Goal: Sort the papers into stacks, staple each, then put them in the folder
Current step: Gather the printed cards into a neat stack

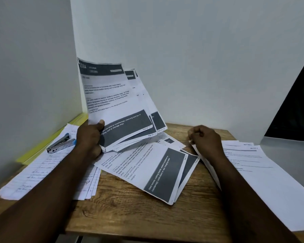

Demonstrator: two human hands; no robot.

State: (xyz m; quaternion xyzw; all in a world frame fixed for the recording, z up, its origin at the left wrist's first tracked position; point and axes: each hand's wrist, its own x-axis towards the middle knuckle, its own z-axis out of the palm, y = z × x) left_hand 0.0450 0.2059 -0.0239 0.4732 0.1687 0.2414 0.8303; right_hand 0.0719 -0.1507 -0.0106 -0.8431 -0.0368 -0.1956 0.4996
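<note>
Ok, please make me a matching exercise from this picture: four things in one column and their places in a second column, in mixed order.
Things
1. stapler
2. yellow folder
3. fanned printed sheets
4. lightly printed sheets

Places
A. held up by the left hand
B. at the right edge of the table
C. on the lined handwritten pages
D. along the left wall, partly under the lined pages

Pairs: 1-C, 2-D, 3-A, 4-B
</note>
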